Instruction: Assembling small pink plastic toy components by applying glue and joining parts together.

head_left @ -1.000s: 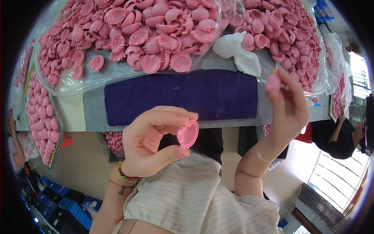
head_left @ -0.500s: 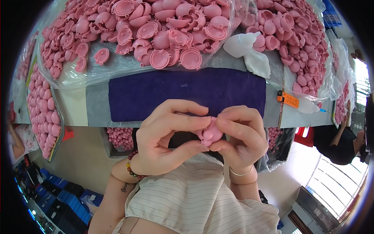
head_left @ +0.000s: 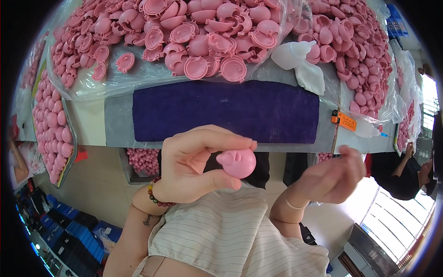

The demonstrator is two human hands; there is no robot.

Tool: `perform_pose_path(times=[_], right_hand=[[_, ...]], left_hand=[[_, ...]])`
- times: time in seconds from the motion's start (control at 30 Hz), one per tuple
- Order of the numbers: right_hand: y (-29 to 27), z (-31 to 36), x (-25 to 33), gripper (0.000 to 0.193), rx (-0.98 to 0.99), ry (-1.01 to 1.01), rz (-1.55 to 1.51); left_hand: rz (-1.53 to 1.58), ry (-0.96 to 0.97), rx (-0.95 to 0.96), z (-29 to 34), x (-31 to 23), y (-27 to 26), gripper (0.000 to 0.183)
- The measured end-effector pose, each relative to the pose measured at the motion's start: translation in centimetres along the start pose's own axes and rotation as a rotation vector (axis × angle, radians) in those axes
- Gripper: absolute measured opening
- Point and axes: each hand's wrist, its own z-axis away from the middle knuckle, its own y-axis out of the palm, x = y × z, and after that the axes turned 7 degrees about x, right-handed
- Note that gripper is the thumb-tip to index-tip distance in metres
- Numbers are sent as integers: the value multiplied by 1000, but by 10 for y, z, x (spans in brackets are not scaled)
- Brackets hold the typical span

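Note:
Between the thumb and fingers of my left hand point(head_left: 187, 164) is a round pink plastic ball point(head_left: 243, 164) with a small knobbed piece on its left side. The hand is closed on it, just in front of the table edge. My right hand point(head_left: 333, 177) is away to the right, apart from the ball and near the table's front edge. Motion smears its fingers, so I cannot tell whether they hold anything. Beyond both hands, a dark purple cloth point(head_left: 226, 111) lies on the table.
Pink half shells point(head_left: 207, 41) are heaped on plastic sheeting at the back, with another heap point(head_left: 355, 55) at right. A white squeeze bottle point(head_left: 290, 54), a white cloth point(head_left: 310, 77) and an orange-labelled bottle point(head_left: 346, 121) lie nearby. Pink balls fill a tray point(head_left: 54, 134) at left. A co-worker point(head_left: 397, 166) sits at right.
My right hand has let go of the pink ball and moved off to the right. My left hand keeps the ball, which is now turned to show its rounded side.

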Motion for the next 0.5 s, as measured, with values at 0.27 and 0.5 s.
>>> perform_pose_path(times=[0.27, 0.5], right_hand=[[-43, 4, -91, 32, -358, 470, 318], [-46, -3, -89, 29, -103, 823, 187]], left_hand=[[165, -38, 26, 2, -3, -4, 47], [463, -16, 231, 4, 10, -13, 60]])
